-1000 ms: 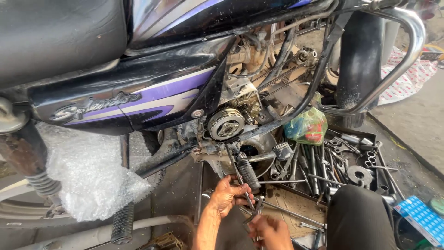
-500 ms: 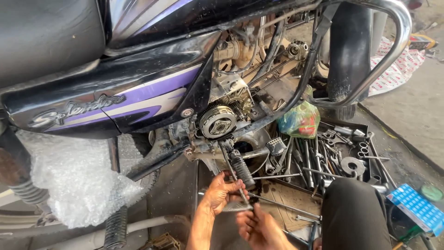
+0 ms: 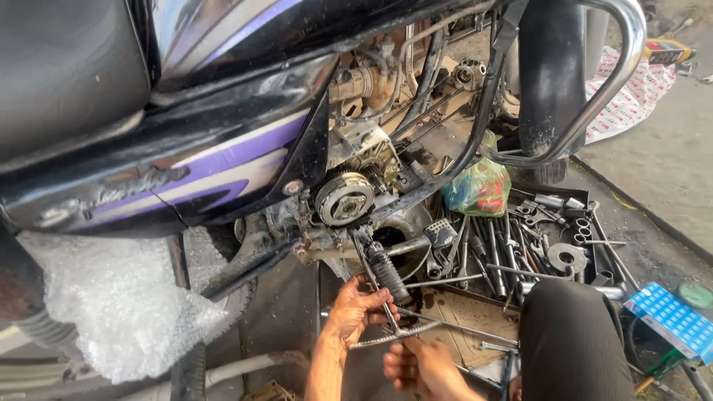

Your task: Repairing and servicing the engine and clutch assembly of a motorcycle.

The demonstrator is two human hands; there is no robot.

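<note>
right hand [image 3: 420, 370]: cut by bottom edge | fingers' grip hidden | tray [image 3: 594, 215] tools indistinct

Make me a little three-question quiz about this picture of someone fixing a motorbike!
1. True or false: the left hand grips a thin metal rod below the engine.
2. What colour is the stripe on the motorbike's black side panel? A) red B) purple C) yellow
3. Fill in: the tray of tools lies on the ground next to a green ____ bag.

Key
1. True; the right hand is just beneath it, near the toothed metal bar.
2. B.
3. Plastic.
</note>
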